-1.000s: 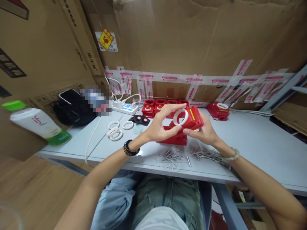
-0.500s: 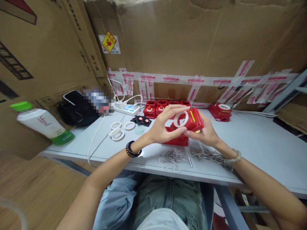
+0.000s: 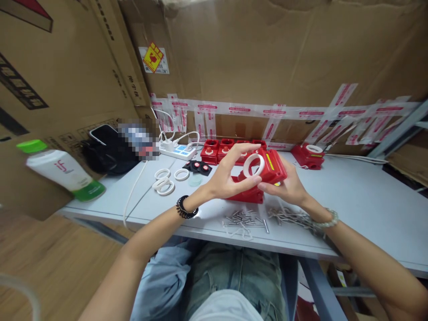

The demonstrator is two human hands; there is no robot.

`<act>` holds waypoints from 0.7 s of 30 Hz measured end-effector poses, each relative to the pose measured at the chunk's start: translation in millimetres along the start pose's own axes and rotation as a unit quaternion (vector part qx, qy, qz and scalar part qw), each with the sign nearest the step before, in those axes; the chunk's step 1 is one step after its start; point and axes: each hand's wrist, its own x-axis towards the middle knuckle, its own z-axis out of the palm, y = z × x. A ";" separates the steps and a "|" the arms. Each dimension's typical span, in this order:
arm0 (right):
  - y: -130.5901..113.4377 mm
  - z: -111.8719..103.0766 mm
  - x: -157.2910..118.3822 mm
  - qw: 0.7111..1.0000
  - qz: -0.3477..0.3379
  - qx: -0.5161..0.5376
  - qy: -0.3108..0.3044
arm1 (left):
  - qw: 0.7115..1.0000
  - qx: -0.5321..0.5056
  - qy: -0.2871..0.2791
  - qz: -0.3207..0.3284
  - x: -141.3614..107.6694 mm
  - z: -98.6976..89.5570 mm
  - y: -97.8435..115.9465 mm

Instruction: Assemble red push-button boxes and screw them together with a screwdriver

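Note:
My right hand (image 3: 290, 183) holds a red housing (image 3: 274, 166) with a yellow label, tilted above the table. At the housing's left side is a white ring (image 3: 253, 166), with my left hand (image 3: 227, 176) closed round it, thumb below and fingers above. Beneath the held housing lies another red part (image 3: 249, 195), partly hidden by my hands. Several white rings (image 3: 165, 187) lie on the table to the left, beside clear discs (image 3: 195, 179) and black parts with red centres (image 3: 197, 167). Several screws (image 3: 244, 218) are spread in front of my hands.
Several red housings (image 3: 209, 152) stand in a row at the back, and one with a white ring (image 3: 307, 156) sits back right. A power strip (image 3: 179, 151), white cables, a black bag (image 3: 107, 156) and a bottle (image 3: 63, 171) occupy the left. More metal pieces (image 3: 287, 215) lie near my right wrist.
The held housing has shifted slightly right, and the upper fingers of my left hand have lifted a little from the white ring. The view has moved slightly.

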 end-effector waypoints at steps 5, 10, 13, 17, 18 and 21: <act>0.5 -0.7 0.1 1.000 -0.005 -0.012 0.003 | 1.000 0.024 -0.006 0.016 2.7 -2.6 1.7; 3.6 -2.4 0.6 1.000 -0.013 -0.024 0.012 | 0.998 0.022 -0.031 0.046 3.0 -3.8 2.4; 2.1 -0.6 0.1 1.000 -0.009 -0.014 0.000 | 1.000 0.025 0.006 0.014 2.4 -2.3 1.7; 1.9 0.2 0.2 1.000 -0.011 -0.017 0.004 | 0.998 0.036 -0.010 0.052 2.1 -3.0 0.9; 2.1 -0.1 0.3 1.000 -0.013 -0.019 0.009 | 0.997 0.035 -0.019 0.065 1.8 -3.2 0.7; 2.0 -0.6 0.1 1.000 -0.011 -0.015 0.011 | 0.999 0.034 -0.012 0.037 0.4 -3.0 -0.5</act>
